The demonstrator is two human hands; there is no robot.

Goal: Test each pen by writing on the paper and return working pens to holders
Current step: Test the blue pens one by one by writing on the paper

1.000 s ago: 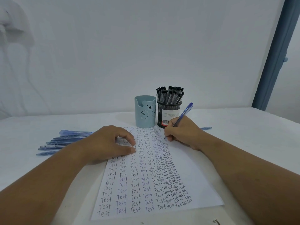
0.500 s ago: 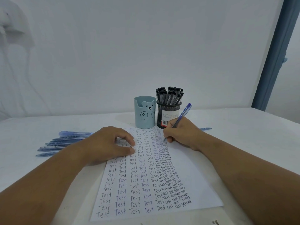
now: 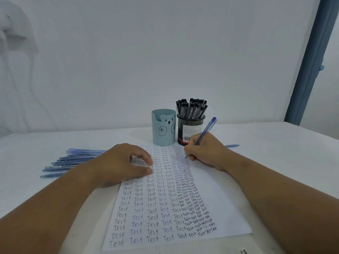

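Note:
A white sheet of paper (image 3: 216, 208) covered in columns of the word "Test" lies on the table in front of me. My right hand (image 3: 205, 151) grips a blue pen (image 3: 206, 131), its tip touching the paper near the top right of the writing. My left hand (image 3: 124, 162) rests on the sheet's upper left with fingers loosely curled, holding it down. Behind the paper stand a light blue bear holder (image 3: 163, 128), which looks empty, and a black mesh holder (image 3: 189, 129) full of black pens (image 3: 191, 108).
Several blue pens (image 3: 73, 160) lie in a row on the white table (image 3: 275, 153) left of my left hand. One more blue pen (image 3: 232, 145) lies behind my right wrist. A white wall rises close behind; a blue door frame (image 3: 308, 70) stands at right.
The right hand and the pen have shifted slightly left and down as it writes. The left hand stays put on the paper.

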